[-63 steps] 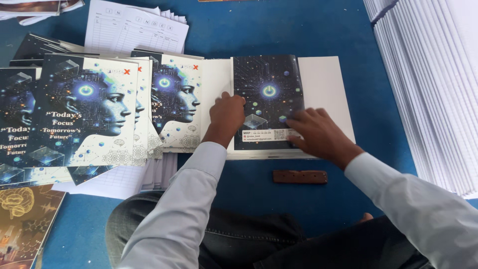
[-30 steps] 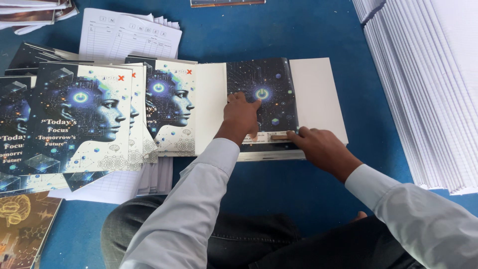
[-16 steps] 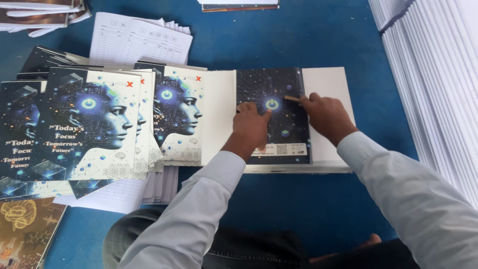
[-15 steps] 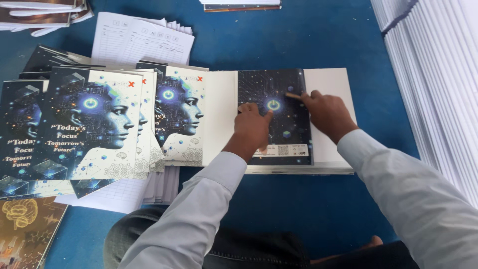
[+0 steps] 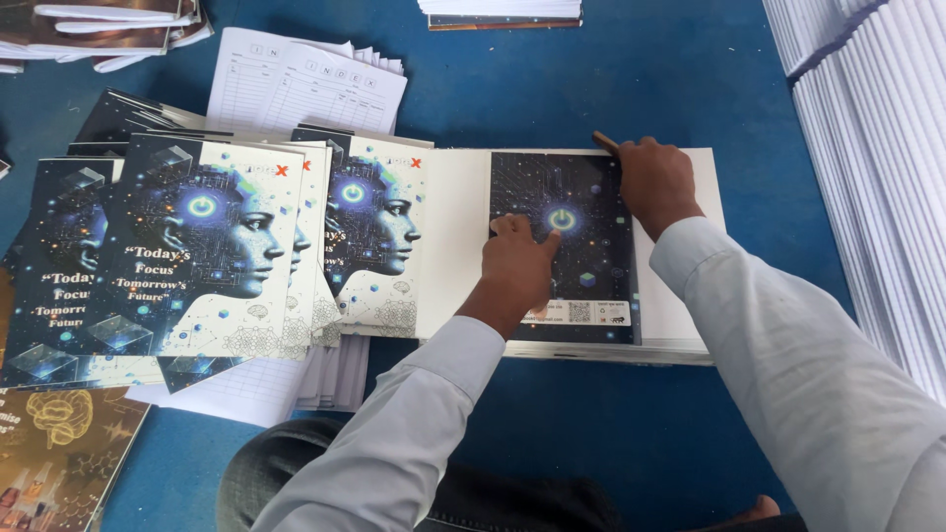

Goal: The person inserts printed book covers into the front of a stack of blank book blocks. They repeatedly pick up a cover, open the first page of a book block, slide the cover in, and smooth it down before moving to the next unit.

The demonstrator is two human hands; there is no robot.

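An unfolded printed cover (image 5: 379,236) lies over a white pad of pages (image 5: 680,310). Its dark starry back panel (image 5: 591,251) is folded over the pad. My left hand (image 5: 517,266) presses down on this dark panel with its fingertips near a glowing round symbol. At the panel's far right corner, my right hand (image 5: 655,182) grips a small brown wooden stick (image 5: 604,143). The stick's tip rests on the fold line along the panel's right edge.
Several matching covers with a face print (image 5: 187,256) are fanned out at the left. White ruled index sheets (image 5: 305,89) lie behind them. Tall stacks of white paper (image 5: 877,177) fill the right side. A brown cover (image 5: 59,453) sits at the bottom left on the blue surface (image 5: 631,424).
My right hand has slid along the fold from the near edge to the far corner. My left hand stayed pressing on the dark panel, shifting slightly away from me.
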